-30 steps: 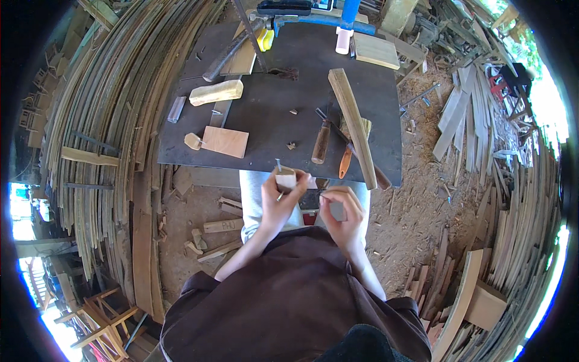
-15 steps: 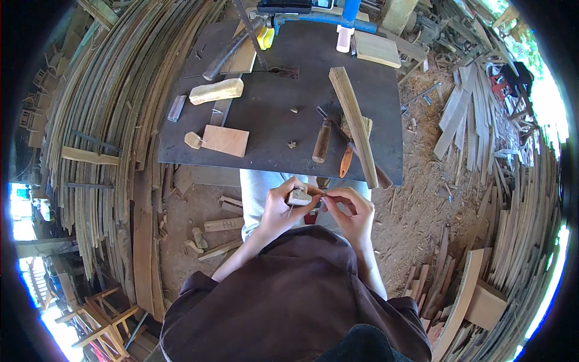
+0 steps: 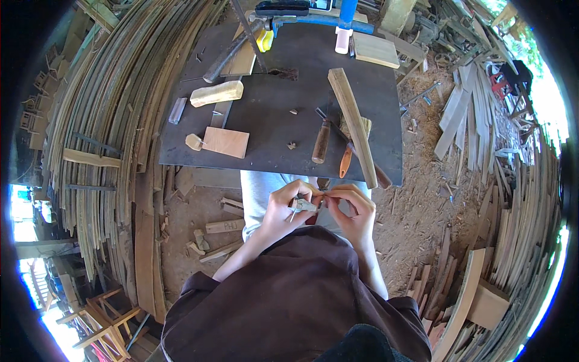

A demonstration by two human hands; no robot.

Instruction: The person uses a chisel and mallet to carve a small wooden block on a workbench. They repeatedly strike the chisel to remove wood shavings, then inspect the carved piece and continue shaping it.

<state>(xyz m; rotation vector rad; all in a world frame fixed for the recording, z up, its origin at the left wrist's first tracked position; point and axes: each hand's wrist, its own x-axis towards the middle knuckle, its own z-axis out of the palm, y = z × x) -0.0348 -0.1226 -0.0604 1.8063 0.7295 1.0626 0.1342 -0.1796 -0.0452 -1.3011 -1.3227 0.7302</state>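
Over my lap, just below the table edge, my left hand is closed round a small pale wooden block with a thin metal pin sticking out of it. My right hand is pinched at its fingertips, touching the left hand's fingers; what it pinches is too small to make out. On the dark tabletop ahead lie a thin wooden board, a small wooden piece, a long wooden stick, a wood-handled tool and an orange-handled tool.
A pale wood piece, a hammer, a yellow object and a blue clamp are farther back on the table. Stacked planks crowd the left; scrap wood and a cardboard-coloured block are on the right.
My right hand has moved left to meet my left hand at the fingertips. My left hand has turned the block onto its side and lowered it a little.
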